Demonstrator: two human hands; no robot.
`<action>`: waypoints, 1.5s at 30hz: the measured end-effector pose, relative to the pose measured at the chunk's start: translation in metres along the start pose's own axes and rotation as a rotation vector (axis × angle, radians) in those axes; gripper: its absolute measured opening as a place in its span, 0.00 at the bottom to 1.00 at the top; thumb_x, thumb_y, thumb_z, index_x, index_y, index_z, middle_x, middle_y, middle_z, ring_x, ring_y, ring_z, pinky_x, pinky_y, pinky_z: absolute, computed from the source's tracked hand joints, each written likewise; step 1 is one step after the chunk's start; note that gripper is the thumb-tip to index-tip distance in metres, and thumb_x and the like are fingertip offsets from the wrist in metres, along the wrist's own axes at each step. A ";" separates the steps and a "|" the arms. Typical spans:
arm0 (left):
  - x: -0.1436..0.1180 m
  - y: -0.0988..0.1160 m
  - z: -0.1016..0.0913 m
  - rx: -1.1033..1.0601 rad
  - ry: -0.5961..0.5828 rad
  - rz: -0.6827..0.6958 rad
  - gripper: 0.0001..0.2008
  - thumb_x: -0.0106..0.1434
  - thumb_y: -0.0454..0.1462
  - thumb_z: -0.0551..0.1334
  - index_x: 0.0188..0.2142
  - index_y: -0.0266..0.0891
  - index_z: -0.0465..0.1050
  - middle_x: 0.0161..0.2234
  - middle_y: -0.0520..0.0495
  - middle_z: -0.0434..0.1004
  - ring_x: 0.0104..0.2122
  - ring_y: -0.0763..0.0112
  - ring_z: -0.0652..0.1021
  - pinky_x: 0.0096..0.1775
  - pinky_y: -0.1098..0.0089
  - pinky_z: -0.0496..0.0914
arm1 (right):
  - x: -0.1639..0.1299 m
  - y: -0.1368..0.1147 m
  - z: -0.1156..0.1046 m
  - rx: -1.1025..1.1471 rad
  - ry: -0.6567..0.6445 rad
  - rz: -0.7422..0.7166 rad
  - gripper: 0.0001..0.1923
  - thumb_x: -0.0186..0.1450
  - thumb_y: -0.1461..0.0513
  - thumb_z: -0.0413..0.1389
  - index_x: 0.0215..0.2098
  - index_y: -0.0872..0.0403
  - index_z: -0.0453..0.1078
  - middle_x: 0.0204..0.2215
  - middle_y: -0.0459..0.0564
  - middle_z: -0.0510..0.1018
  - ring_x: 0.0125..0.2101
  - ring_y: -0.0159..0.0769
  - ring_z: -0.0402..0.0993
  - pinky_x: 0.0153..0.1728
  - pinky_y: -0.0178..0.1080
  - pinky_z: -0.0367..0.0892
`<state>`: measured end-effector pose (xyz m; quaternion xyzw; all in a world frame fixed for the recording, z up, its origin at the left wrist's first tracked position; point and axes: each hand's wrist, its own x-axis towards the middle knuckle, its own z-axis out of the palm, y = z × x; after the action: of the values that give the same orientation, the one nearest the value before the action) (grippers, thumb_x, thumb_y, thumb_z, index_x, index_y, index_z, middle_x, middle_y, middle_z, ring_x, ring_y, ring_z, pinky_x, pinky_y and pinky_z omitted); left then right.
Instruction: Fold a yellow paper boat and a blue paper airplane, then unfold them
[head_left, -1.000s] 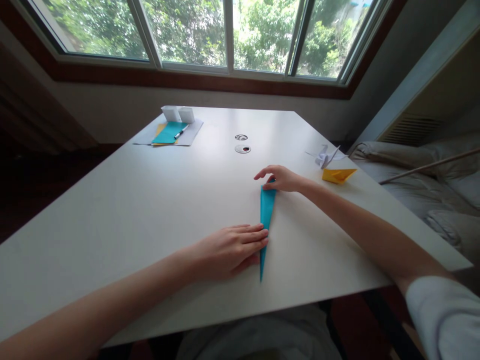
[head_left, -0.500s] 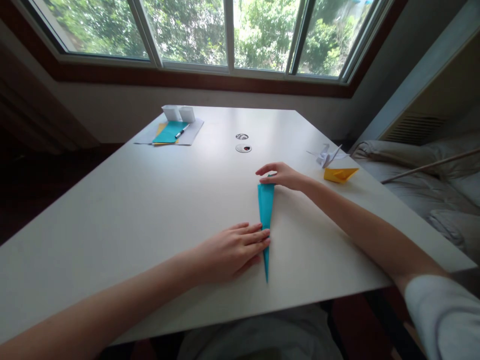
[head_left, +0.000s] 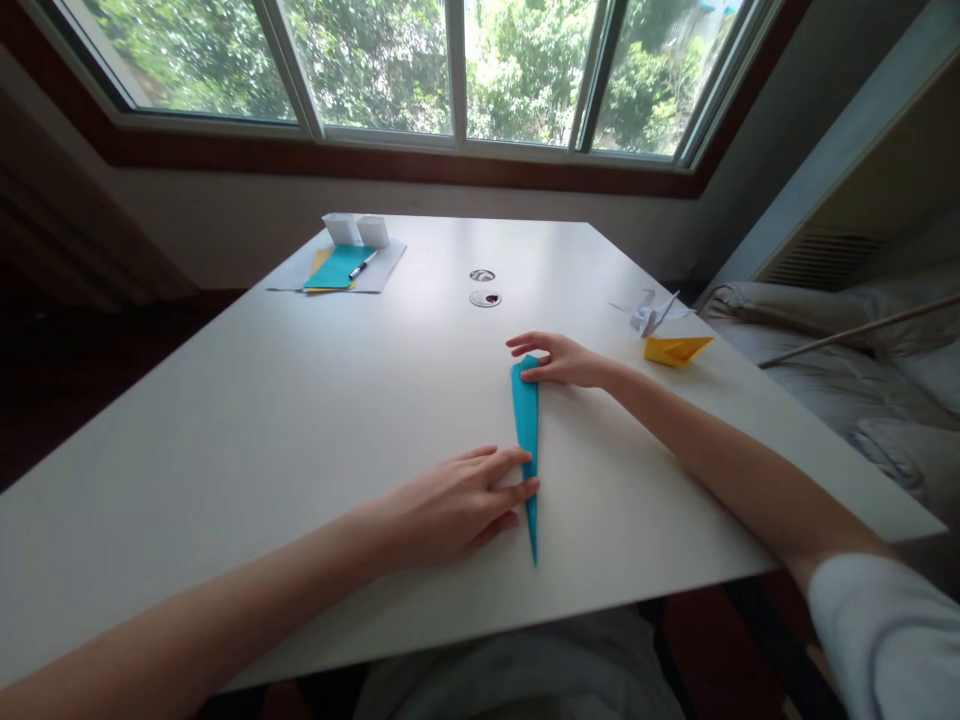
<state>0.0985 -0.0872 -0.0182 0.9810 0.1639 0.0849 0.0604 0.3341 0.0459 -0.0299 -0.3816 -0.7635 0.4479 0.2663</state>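
Note:
A narrow strip of blue paper [head_left: 526, 410], folded into a long wedge, lies flat on the white table with its sharp tip toward me. My left hand [head_left: 469, 500] rests on the table at its left, fingers stretched and spread, with fingertips lying across the wedge's lower half. At the wide far end is my right hand [head_left: 559, 360]. Its thumb touches the top right of the paper, while the other fingers reach out past the far edge, apart from the thumb.
A white paper crane [head_left: 649, 315] and a yellow paper boat [head_left: 677, 351] stand at the right edge. Far left are blue sheets [head_left: 337, 265], a pen [head_left: 364, 264] and white paper boxes [head_left: 373, 231]. Two round inserts [head_left: 485, 299] sit in the white table [head_left: 262, 420].
The blue wedge looks narrower, its right side now straight and its far end uncovered. My right thumb has shifted down onto its top right, and my left fingers have spread apart.

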 end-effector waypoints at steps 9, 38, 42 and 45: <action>-0.002 -0.003 0.003 0.011 0.002 0.003 0.18 0.65 0.37 0.49 0.55 0.42 0.62 0.58 0.38 0.58 0.58 0.53 0.60 0.54 0.55 0.60 | 0.002 0.000 0.007 -0.214 0.028 -0.075 0.21 0.54 0.63 0.58 0.46 0.57 0.67 0.46 0.56 0.72 0.42 0.38 0.70 0.40 0.40 0.68; 0.002 -0.006 0.001 -0.066 -0.026 0.018 0.19 0.66 0.38 0.50 0.56 0.42 0.61 0.57 0.40 0.61 0.57 0.58 0.61 0.56 0.58 0.58 | -0.006 -0.021 0.015 -0.557 -0.046 -0.208 0.15 0.55 0.71 0.52 0.40 0.55 0.71 0.40 0.52 0.72 0.36 0.33 0.68 0.35 0.34 0.63; 0.002 -0.005 0.000 -0.068 -0.039 0.017 0.19 0.66 0.38 0.49 0.55 0.41 0.61 0.58 0.40 0.60 0.57 0.60 0.61 0.56 0.58 0.57 | -0.006 -0.022 0.012 -0.575 -0.052 -0.173 0.14 0.55 0.70 0.54 0.40 0.55 0.71 0.38 0.50 0.73 0.36 0.34 0.69 0.34 0.34 0.63; 0.002 -0.005 0.001 -0.062 -0.046 0.023 0.19 0.66 0.38 0.48 0.56 0.41 0.61 0.58 0.39 0.59 0.57 0.61 0.61 0.56 0.59 0.57 | -0.007 -0.022 0.010 -0.586 -0.026 -0.134 0.13 0.55 0.68 0.56 0.40 0.54 0.71 0.34 0.48 0.74 0.33 0.32 0.68 0.33 0.33 0.63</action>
<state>0.0989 -0.0821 -0.0193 0.9821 0.1483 0.0681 0.0938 0.3230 0.0291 -0.0157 -0.3853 -0.8869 0.1950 0.1640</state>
